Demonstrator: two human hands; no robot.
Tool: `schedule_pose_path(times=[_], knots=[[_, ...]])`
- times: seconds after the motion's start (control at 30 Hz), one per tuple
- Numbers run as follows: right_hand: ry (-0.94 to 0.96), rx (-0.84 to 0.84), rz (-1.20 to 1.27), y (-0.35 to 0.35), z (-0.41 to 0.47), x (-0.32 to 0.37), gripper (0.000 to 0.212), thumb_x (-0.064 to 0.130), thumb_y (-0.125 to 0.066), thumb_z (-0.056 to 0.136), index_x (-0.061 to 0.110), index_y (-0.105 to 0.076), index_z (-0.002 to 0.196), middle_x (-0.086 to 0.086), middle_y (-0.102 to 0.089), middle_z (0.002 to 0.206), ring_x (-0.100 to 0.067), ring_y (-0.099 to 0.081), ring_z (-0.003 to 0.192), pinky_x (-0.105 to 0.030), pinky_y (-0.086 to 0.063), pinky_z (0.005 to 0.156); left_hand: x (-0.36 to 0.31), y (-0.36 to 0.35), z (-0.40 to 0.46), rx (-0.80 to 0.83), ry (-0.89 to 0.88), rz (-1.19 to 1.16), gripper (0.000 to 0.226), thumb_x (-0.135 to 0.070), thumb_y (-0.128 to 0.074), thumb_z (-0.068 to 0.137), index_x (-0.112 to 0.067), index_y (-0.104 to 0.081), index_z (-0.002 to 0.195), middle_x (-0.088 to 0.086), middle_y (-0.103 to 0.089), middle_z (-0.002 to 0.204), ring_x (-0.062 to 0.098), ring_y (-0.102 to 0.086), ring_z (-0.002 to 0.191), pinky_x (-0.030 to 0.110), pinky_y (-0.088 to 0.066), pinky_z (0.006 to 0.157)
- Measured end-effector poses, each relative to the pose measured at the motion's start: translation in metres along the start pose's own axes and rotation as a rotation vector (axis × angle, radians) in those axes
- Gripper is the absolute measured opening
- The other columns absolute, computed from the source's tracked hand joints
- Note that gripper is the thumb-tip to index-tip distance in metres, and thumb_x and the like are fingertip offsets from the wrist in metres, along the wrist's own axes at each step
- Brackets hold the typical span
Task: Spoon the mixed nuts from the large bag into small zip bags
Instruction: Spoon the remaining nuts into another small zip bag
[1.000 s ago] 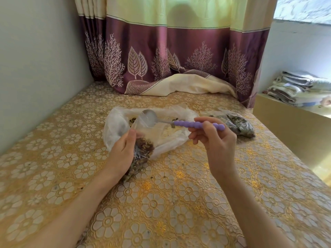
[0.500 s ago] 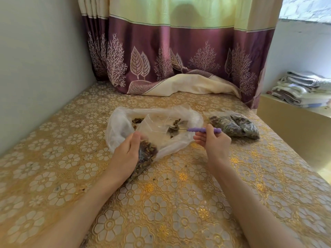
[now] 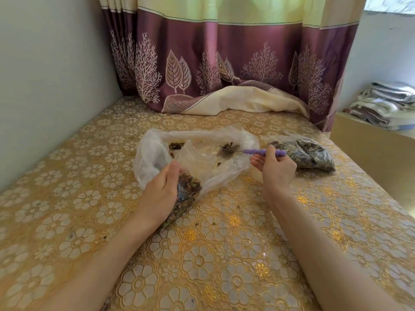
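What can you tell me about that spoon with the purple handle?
The spoon has a lilac handle shaped like a row of beads, plastic by the look of it, and a thin metal neck ending in a small shiny bowl. It lies almost level, bowl pointing left. The right hand pinches the handle near its far end. The bowl sits inside the open large bag, down among a few dark nuts there, apparently scooping.

Single head-worn wide-angle view, looking forward and down over the gold tablecloth (image 3: 220,254), close above both forearms. Faces the curtain (image 3: 224,63) at the far edge. Edges look bent, probably lens distortion.
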State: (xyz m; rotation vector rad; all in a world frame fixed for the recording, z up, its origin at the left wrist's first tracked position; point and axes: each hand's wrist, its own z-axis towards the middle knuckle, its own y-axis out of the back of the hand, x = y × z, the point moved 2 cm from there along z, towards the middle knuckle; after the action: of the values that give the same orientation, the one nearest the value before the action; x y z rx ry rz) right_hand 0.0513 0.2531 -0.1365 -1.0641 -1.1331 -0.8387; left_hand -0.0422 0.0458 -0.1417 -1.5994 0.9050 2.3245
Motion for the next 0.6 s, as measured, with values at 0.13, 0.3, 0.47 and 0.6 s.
schedule_pose_path(times=[0.13,0.3,0.47,0.6], knots=[[-0.029,0.047,0.042,-0.014,-0.005,-0.003,0.038,0.015,-0.050,0.097,0.009,-0.067,0.063,-0.011,-0.073,0.072,-0.014,-0.067,0.061,-0.026,-0.059,0.066,-0.001,0.000,0.000,-0.003,-0.006,-0.012,0.055,-0.064,-0.017,0.080,-0.034,-0.057,0.103,-0.035,-0.050,0.094,-0.036,-0.038,0.083,-0.012,-0.024,0.068],[-0.073,-0.019,0.092,-0.012,-0.001,-0.003,0.037,0.012,-0.050,0.096,0.006,-0.067,0.063,-0.013,-0.073,0.073,-0.018,-0.069,0.064,-0.027,-0.059,0.064,0.000,0.000,-0.001,-0.006,-0.007,-0.004,0.057,-0.063,-0.017,0.080,-0.033,-0.057,0.107,-0.036,-0.048,0.095,-0.035,-0.039,0.084,-0.012,-0.024,0.069],[-0.067,-0.065,0.039,-0.005,0.006,-0.005,0.034,0.013,-0.050,0.095,0.001,-0.071,0.071,-0.010,-0.074,0.073,-0.018,-0.071,0.066,-0.032,-0.058,0.075,-0.004,0.000,-0.002,-0.001,0.007,0.014,0.027,-0.052,-0.021,0.092,-0.045,-0.047,0.093,-0.041,-0.041,0.087,-0.041,-0.033,0.076,-0.013,-0.022,0.064],[-0.017,-0.087,0.003,0.002,0.009,-0.006,0.029,0.014,-0.050,0.096,-0.002,-0.069,0.082,-0.007,-0.074,0.075,-0.013,-0.070,0.063,-0.032,-0.058,0.076,-0.002,0.000,-0.001,0.000,-0.005,0.007,0.044,-0.059,-0.018,0.084,-0.039,-0.051,0.103,-0.037,-0.046,0.091,-0.032,-0.040,0.082,-0.008,-0.026,0.068]])
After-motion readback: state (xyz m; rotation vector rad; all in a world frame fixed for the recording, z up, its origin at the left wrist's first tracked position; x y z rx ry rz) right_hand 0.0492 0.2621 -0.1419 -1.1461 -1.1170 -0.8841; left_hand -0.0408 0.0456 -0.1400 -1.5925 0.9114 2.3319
